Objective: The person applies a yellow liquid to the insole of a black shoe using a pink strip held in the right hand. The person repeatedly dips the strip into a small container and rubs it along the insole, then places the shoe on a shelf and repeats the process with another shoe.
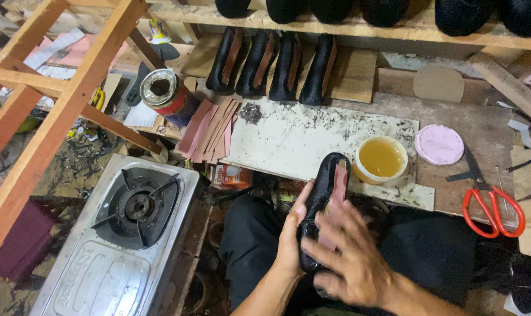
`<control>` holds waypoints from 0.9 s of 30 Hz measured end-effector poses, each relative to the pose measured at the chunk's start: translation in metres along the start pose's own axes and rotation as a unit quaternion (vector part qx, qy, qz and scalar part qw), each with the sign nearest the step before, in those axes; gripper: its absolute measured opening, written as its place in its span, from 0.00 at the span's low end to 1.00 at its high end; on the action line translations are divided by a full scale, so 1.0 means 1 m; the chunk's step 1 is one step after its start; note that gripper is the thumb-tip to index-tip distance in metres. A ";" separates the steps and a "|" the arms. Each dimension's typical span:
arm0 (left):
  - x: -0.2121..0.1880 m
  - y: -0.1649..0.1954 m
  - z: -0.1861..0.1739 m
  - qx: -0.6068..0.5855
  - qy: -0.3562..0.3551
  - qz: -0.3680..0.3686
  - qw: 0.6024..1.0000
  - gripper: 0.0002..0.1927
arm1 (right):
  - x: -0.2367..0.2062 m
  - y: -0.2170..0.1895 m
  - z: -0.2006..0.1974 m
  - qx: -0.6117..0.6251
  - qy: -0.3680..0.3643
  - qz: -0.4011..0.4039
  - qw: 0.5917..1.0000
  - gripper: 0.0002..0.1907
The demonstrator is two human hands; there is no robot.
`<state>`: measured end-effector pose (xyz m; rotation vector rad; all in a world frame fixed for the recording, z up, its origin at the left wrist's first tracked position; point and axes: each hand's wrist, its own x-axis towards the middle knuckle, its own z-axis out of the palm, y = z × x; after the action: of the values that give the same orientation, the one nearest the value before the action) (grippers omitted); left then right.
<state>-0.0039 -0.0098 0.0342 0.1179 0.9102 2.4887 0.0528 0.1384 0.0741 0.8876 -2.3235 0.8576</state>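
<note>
Black shoe [323, 193] gripped in left hand [292, 234], open right hand [347, 257] pressing its insole

You see a black shoe upper [323, 193] with a pinkish-brown insole, a cream tub [380, 159] of amber glue, a pale pink lid [439, 144], scissors [492, 208] with red-orange handles, a white board [300, 140] speckled dark, a silver stove [122, 246] with a black burner.

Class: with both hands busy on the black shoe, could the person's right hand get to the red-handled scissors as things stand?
Probably yes: the red-handled scissors lie uncovered on the bench just right of the right hand, nothing between. It would first have to leave the black shoe.
</note>
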 end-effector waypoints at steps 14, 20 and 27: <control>-0.012 0.017 0.004 -0.003 -0.037 0.017 0.999 0.38 | 0.016 0.003 -0.001 -0.048 0.029 0.050 0.997 0.20; -0.009 0.016 0.002 -0.012 -0.035 0.018 0.999 0.37 | 0.009 -0.008 -0.009 -0.012 0.020 -0.064 0.998 0.16; -0.013 0.017 0.013 0.022 -0.031 0.005 0.999 0.36 | 0.013 -0.008 -0.010 -0.032 0.007 0.000 0.999 0.19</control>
<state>0.0034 -0.0195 0.0556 0.2142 0.9410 2.4595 0.0521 0.1354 0.0925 0.8528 -2.3249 0.7818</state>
